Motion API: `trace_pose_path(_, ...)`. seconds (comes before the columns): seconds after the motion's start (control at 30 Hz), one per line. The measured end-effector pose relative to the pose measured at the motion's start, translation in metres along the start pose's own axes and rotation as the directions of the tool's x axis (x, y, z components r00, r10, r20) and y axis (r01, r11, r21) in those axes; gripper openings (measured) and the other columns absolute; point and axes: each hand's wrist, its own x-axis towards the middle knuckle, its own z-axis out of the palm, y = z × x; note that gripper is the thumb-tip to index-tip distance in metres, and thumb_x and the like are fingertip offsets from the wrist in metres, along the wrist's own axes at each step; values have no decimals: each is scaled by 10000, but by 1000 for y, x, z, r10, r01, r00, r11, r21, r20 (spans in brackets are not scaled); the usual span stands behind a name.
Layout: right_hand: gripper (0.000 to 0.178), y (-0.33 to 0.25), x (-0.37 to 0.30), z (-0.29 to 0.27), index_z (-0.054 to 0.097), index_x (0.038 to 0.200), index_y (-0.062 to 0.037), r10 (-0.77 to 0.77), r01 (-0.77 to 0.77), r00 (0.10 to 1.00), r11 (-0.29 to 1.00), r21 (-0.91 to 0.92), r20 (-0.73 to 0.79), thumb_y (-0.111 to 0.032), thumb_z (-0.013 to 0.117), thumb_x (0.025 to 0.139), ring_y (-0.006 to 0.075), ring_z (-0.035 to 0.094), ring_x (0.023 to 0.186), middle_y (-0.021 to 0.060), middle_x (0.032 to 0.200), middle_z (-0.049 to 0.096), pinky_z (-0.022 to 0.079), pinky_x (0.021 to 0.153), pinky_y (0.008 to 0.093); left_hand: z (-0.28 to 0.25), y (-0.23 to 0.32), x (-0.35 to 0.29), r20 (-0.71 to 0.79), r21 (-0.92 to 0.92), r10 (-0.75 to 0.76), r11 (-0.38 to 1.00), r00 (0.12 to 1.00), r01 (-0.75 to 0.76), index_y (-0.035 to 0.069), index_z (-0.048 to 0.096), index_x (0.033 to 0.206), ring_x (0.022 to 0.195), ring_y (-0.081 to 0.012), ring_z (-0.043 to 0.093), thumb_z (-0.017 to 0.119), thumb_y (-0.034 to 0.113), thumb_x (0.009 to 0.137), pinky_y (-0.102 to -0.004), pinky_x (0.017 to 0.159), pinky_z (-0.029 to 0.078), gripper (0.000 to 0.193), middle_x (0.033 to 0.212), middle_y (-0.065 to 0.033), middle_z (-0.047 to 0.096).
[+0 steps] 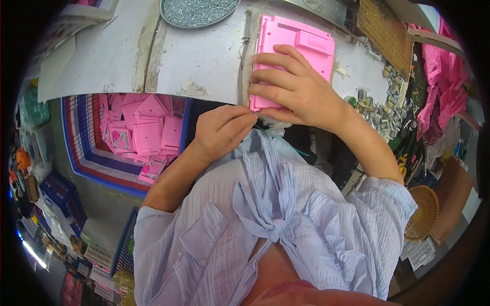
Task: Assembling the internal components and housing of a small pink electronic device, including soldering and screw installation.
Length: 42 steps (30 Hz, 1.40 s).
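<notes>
A pink plastic panel [319, 49] with a raised rectangular block lies at the near edge of the white worktable. My right hand [301, 89] rests across it, its fingers curled over the panel's left edge and its thumb by the near edge, gripping it. At the panel's near left corner, my left hand [222, 133] has its fingertips pinched together. Whatever lies between those fingertips is too small or hidden to make out. A thin green strand [293, 149] and some clear plastic [274, 124] show just below the two hands.
A round metal tray [171, 20] of small metal pins stands at the far edge. Small metal parts [390, 109] lie heaped on the right, near hanging pink pieces [439, 92]. Left of my lap, a striped basket [76, 148] holds several pink panels [145, 133].
</notes>
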Motion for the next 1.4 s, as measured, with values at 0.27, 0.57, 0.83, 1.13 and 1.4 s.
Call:
trace_pose_path(0.27,430,0,1,3,692,1127,-86,1,0,998,1000,11,-61,-240,825,748,311,568,1237,72,1204,629,397,1128,563,6,-5,-6,-115,-17,-29,1000,993,27,26,699,952,736,-268,709,806,-28,750,-333,621,575,235,897,-120,714)
trace_pose_path(0.57,473,-1,6,3,692,1176,-110,26,-27,999,1000,9,25,-222,849,745,351,558,1273,79,1186,647,414,1121,600,5,-4,-8,-23,24,56,998,998,-55,27,705,973,742,-256,695,813,5,730,-337,628,568,266,927,-101,706)
trace_pose_path(0.83,696,-3,4,2,603,1357,-107,70,-70,997,997,-14,-22,-251,833,716,363,531,1275,121,1282,611,433,1110,507,-34,-3,24,88,-104,-32,994,996,41,58,735,1031,736,-247,681,686,-36,712,-349,622,550,336,922,-86,695)
trace_pose_path(1.13,882,-7,8,-4,503,1456,-19,208,-207,978,975,-85,7,-361,821,708,387,494,1310,169,1392,559,451,1096,457,-39,-15,64,329,51,62,995,942,-84,95,735,1096,815,-253,610,703,65,711,-398,761,444,387,941,-43,624)
trace_pose_path(1.4,755,-11,31,-36,561,1404,-81,264,-266,964,963,47,34,-284,838,731,354,547,1262,172,1329,599,480,1073,431,-87,-103,134,-20,670,-105,736,994,91,113,731,920,970,-251,629,758,186,827,-429,852,425,121,936,-53,661)
